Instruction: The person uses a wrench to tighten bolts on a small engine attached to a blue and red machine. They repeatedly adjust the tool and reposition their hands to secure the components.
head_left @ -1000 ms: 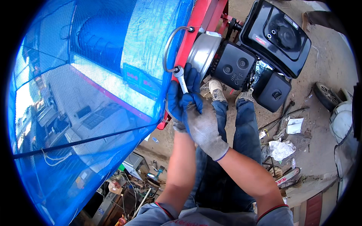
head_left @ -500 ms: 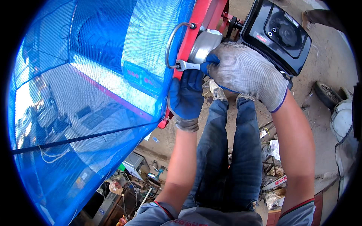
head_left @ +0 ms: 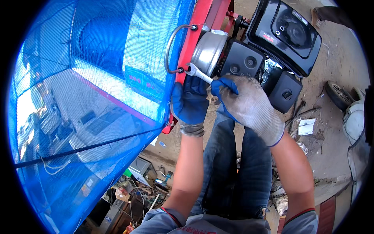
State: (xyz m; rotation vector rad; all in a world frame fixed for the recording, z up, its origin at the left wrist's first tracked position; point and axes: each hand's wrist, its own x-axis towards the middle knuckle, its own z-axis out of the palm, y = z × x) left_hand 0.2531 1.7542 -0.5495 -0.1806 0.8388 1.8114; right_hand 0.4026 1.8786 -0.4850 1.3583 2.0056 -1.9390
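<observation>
A silver open-end wrench has its jaw beside the nut at the lower end of a curved metal handle on the red frame. My right hand, in a grey and blue glove, is closed around the wrench's other end, which its fingers cover. My left hand is palm up in the same kind of glove, just below the jaw and beside the red frame. Its fingers stretch upward, with the thumb apart; the fingertips are partly hidden beneath the wrench.
Blue netting fills the left side. A silver round housing and a black-covered engine lie beyond my hands. A wheel is at the right; a cordless drill lies among clutter at lower left. Another person's shoe shows at top right.
My right hand has swung toward me and down, turning the wrench from nearly level to slanted. The engine parts it covered now show. My left hand has barely moved.
</observation>
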